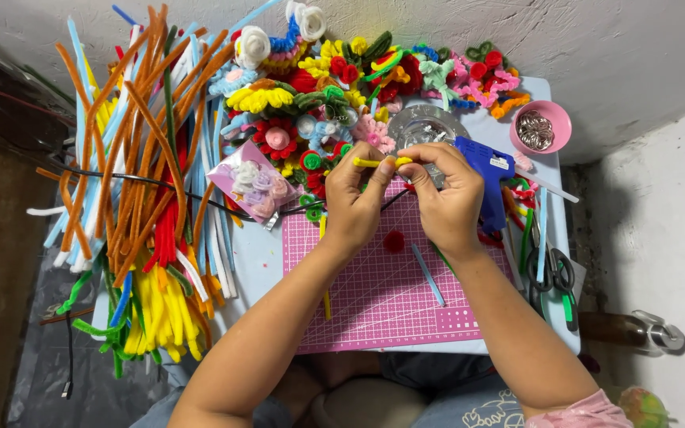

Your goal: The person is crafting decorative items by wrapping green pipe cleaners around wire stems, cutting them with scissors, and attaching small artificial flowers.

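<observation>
Both hands, left hand (356, 198) and right hand (444, 198), pinch a yellow pipe cleaner (378, 162) above the pink cutting mat (382, 301); the blue glue gun (487, 170) just beside the right knuckles could burn them if it is hot.

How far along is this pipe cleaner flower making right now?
Done: a heap of finished flowers lies at the far edge of the table. In hand: the left hand and right hand pinch a yellow pipe cleaner above the pink cutting mat. Left: a big pile of straight pipe cleaners remains unused.
</observation>
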